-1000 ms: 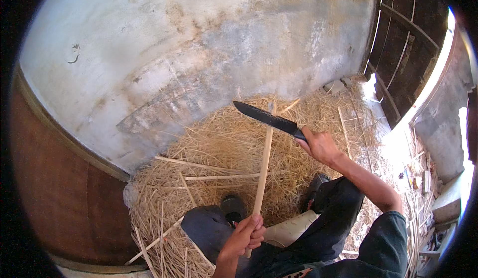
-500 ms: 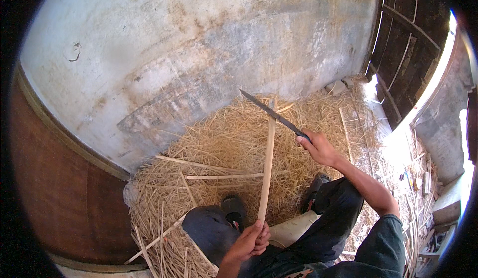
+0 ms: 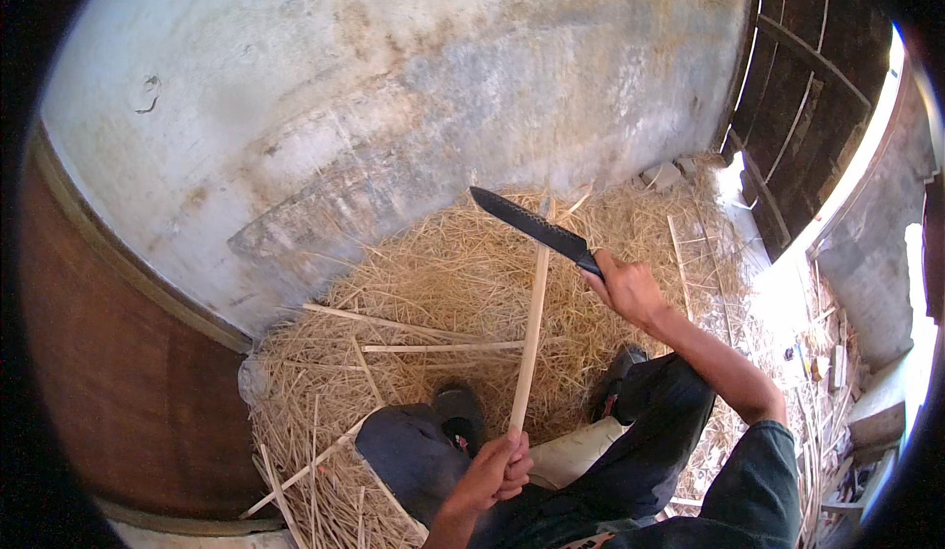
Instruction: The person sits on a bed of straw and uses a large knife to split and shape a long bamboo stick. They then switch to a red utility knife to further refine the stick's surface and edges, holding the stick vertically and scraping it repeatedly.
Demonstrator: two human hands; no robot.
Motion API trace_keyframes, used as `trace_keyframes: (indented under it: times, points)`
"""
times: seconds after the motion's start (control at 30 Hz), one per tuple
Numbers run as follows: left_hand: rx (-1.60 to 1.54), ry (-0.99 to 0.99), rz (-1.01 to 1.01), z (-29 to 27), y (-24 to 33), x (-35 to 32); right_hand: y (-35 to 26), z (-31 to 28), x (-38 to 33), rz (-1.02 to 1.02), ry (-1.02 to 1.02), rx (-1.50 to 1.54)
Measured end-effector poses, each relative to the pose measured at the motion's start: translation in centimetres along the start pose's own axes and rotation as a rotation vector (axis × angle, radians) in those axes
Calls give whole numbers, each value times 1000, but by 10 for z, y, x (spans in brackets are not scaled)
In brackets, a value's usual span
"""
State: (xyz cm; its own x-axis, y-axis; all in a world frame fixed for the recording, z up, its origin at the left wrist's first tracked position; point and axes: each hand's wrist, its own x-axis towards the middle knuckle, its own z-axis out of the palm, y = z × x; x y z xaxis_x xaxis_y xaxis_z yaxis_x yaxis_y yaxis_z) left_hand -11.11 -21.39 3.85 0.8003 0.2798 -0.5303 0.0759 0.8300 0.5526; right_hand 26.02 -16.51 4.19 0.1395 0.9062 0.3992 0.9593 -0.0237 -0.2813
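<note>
My left hand (image 3: 500,471) is closed round the near end of a long, pale wooden strip (image 3: 532,337), which points away from me toward the wall. In my right hand (image 3: 628,291) is the handle of a big knife (image 3: 532,226) with a dark, broad blade. The blade crosses over the far part of the strip, its tip pointing left and away. Whether the edge touches the strip I cannot tell. Part of the strip's far end is hidden behind the blade.
Shavings (image 3: 423,264) cover the floor, with several loose strips (image 3: 443,347) lying on the left. A stained wall (image 3: 394,106) rises ahead. A brown panel (image 3: 128,352) stands at left, a dark plank door (image 3: 807,87) at far right. My shoes (image 3: 458,413) rest among the shavings.
The knife has turned in my right hand, so the blade's broad dark face now shows instead of a thin edge. My left hand and the strip have barely moved.
</note>
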Motion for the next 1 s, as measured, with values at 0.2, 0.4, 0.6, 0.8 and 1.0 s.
trace_keyframes:
  times: [0.2, 0.4, 0.6, 0.8, 1.0]
  points:
    - [41, -11, -2, 6, 1, 1, -25, -18, -2, 99, -105, 75]
    - [53, 0, -1, -3, -1, 11, 11, -8, 0, 249, -304, 810]
    - [-10, 10, 31, 2, 7, 10, -36, -4, -18, -149, -171, 12]
    - [10, 32, 4, 0, 11, 8, -16, 4, -10, -28, -88, -13]
    - [59, 47, 47, 7, 11, 12, -24, 13, -22, -411, -94, -57]
